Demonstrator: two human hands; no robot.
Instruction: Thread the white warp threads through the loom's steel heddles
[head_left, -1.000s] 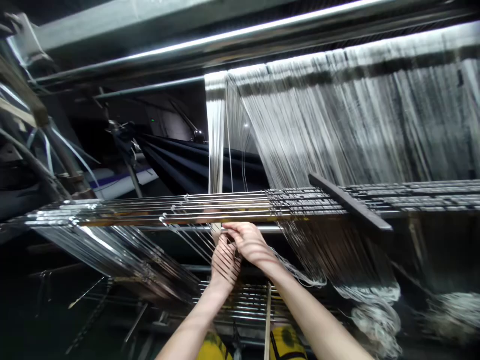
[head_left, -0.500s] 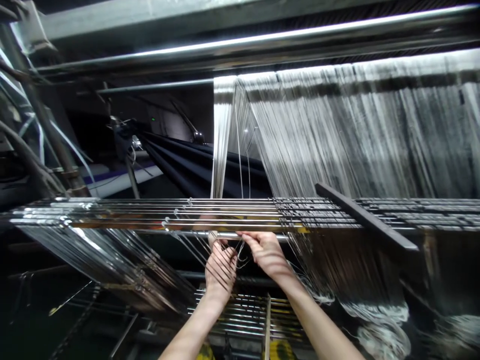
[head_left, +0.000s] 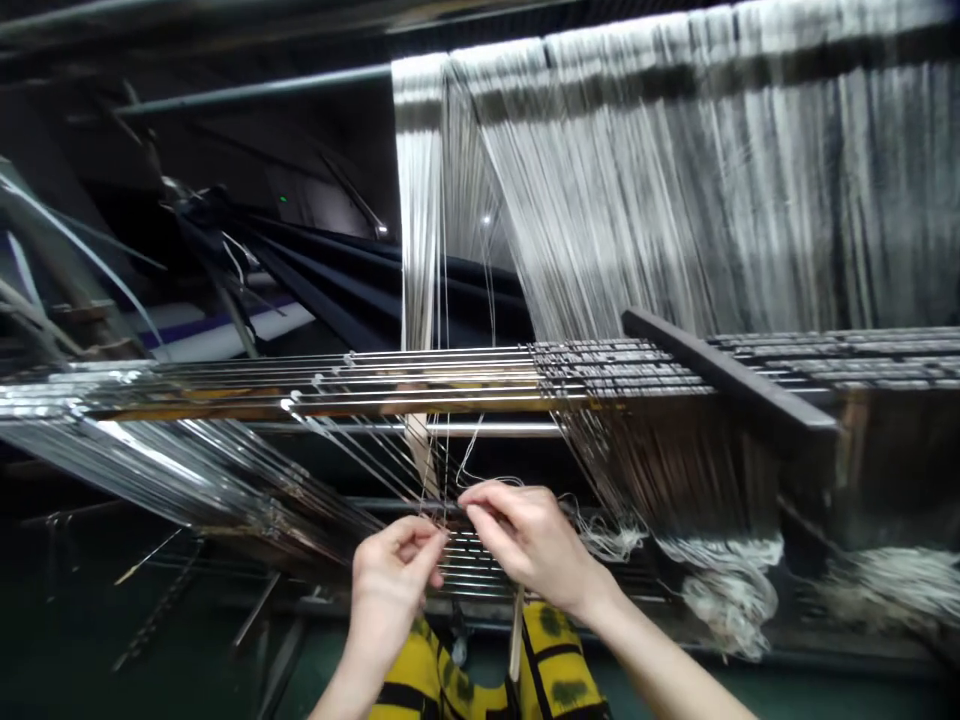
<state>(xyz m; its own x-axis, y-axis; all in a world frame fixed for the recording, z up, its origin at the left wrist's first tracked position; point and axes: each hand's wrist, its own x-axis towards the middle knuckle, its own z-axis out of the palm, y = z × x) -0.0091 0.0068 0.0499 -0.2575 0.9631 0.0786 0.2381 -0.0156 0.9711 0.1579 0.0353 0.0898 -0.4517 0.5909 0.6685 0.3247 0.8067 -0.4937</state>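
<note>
A sheet of white warp threads [head_left: 675, 200] hangs from a top bar down through a rack of metal heddle bars [head_left: 420, 385]. A few loose threads [head_left: 446, 300] drop apart from the sheet to my hands. My left hand [head_left: 390, 585] is closed in a pinch just below the rack, at the slanted metal heddles [head_left: 352, 465]. My right hand [head_left: 529, 540] is beside it, fingers pinched on a thin white thread that loops up above them. The fingertips of both hands nearly meet.
A dark flat bar [head_left: 727, 380] crosses the rack at the right. Bundles of cut thread ends [head_left: 731, 590] hang below it. More shiny heddles [head_left: 180, 480] fan out at the left. Dark fabric [head_left: 345, 290] stretches behind. Yellow patterned clothing [head_left: 547, 670] shows at the bottom.
Both hands have dropped from just under the rack to lower down, drawing a thread with them. The view has tilted down, so the top rails have left the picture.
</note>
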